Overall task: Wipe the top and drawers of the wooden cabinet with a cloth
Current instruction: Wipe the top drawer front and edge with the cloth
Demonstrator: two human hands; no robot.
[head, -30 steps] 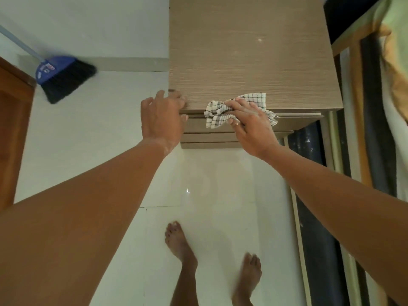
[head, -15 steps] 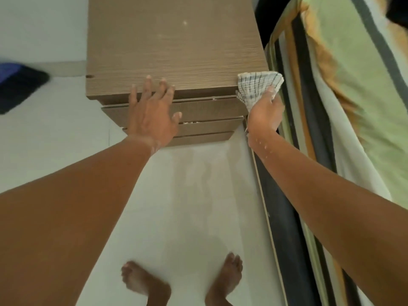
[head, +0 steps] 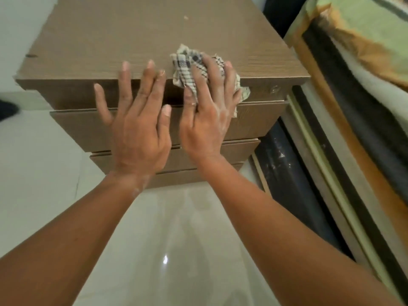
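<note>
Wood-grain brown, the cabinet (head: 136,38) stands on a pale tiled floor (head: 39,164), its top seen from above and three drawer fronts (head: 254,120) stepping down below the front edge. The right hand (head: 207,107) is clamped on a bunched checked cloth (head: 187,62), pressing it over the front edge of the top near the middle, so the wipe seems to be working along that lip. The left hand (head: 136,124) lies just beside it, fingers spread and holding nothing, its fingertips reaching over the edge onto the top; that looks like a brace to steady the body or the cabinet. A bed with a striped cover (head: 353,89) sits close against the cabinet's right side, which would likely cramp access there. A small pale speck (head: 186,17) shows farther back on the top.
</note>
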